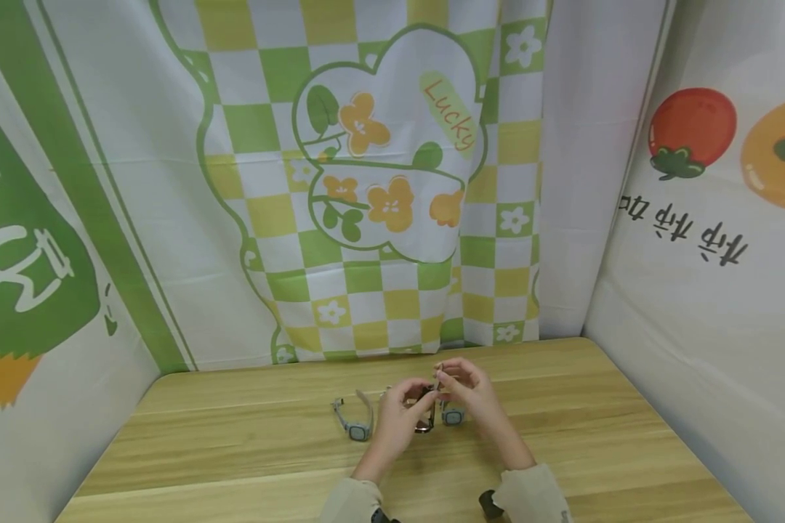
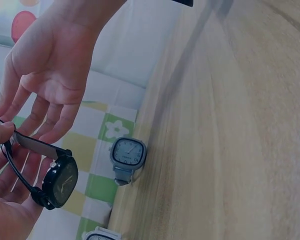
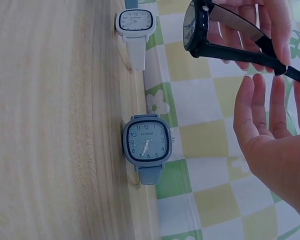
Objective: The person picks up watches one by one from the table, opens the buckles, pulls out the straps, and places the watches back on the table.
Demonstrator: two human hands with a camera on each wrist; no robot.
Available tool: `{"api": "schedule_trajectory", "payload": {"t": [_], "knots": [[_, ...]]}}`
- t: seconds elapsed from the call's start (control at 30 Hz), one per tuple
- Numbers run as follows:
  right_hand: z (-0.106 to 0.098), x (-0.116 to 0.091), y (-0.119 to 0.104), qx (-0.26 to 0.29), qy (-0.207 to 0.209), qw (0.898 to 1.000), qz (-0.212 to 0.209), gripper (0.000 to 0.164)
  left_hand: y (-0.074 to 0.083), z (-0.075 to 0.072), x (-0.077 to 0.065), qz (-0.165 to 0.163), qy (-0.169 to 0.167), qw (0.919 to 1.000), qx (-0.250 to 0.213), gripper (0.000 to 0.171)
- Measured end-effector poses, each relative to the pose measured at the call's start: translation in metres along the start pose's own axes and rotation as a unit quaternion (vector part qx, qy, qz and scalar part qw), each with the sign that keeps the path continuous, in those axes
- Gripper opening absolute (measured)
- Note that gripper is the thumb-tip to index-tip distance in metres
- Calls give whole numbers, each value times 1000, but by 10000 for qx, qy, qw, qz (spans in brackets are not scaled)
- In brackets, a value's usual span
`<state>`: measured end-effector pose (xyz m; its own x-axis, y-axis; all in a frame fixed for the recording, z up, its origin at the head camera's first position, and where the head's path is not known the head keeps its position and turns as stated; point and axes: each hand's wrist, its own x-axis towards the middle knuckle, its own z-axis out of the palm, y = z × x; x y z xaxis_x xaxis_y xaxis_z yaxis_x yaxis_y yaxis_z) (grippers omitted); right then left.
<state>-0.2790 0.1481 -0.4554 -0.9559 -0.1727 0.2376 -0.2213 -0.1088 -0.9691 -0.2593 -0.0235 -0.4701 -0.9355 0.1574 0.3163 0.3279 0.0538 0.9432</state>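
A black wristwatch (image 1: 424, 428) with a square-cornered case is held above the table between both hands. Its strap is bent into a loop, and the dark face (image 2: 65, 184) tilts away from the strap in the left wrist view. My left hand (image 1: 397, 418) pinches the strap where its two ends meet, thumb on one side and fingers behind. My right hand (image 1: 476, 396) pinches the strap's free end (image 3: 294, 74) between thumb and index finger, its other fingers spread. Beyond the right hand, a blue-grey watch (image 3: 147, 142) stands on the table.
Another blue-grey watch (image 1: 358, 432) lies left of my hands, its strap spread apart. A white watch (image 3: 136, 21) stands further along the wooden table (image 1: 235, 450), mostly hidden behind my left hand in the head view. A checked curtain (image 1: 379, 290) hangs at the back edge.
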Motion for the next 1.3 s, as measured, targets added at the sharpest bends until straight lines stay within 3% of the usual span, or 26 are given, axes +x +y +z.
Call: {"api": "schedule_trajectory", "payload": {"t": [0.3,0.5,0.67,0.93,1.3], "knots": [[1,1,-2,-55,25,9999,152,34,-2,2,3,152,245,9994,-187,20],[-2,1,-2,-174,27,9998,131,36,0,0,5,-186,423,9969,-633,27],[-5,-1,-3,-238,-145,9996,32,38,-1,-1,8,-395,587,9910,-1132,28],[-6,-1,0,-799,-509,9951,-289,41,0,-4,10,-500,674,9781,-1903,21],[-5,-1,3,-1136,-662,9905,-413,33,1,-6,11,-600,525,9684,-2363,15]]}}
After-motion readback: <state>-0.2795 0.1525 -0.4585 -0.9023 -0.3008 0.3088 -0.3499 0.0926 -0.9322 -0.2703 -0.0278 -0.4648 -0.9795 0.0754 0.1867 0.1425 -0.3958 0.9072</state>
